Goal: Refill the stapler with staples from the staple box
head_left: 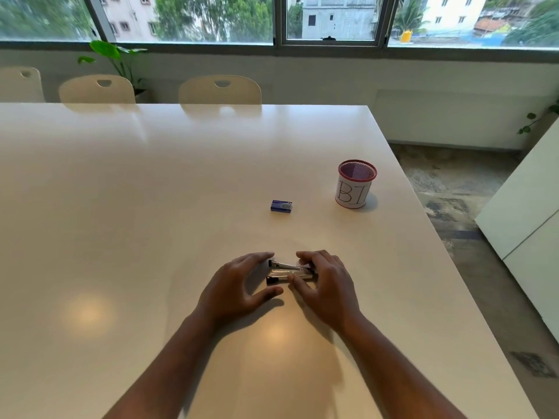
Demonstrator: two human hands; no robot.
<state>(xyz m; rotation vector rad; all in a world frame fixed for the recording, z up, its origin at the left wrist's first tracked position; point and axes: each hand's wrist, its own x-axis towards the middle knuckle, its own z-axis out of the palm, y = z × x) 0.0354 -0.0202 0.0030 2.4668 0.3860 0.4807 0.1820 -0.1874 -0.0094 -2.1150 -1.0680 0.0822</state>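
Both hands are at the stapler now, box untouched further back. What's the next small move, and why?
Probably swing the stapler fully open: the right hand grips it, the left hand is open beside it, and the staple box lies closed, apart.

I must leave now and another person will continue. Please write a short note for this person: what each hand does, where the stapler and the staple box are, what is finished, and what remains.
Left hand: open, curved beside the left end of the stapler, fingertips near it; contact unclear.
Right hand: fingers rest on the stapler's right end, which lies on the white table in front of the person.
Staple box: closed as far as I can see, on the table farther away, untouched. A mesh cup stands to its right.
Done: stapler is in hand; it seems partly opened, not certain.
Left: open the stapler fully, take staples from the box, load them, close it.
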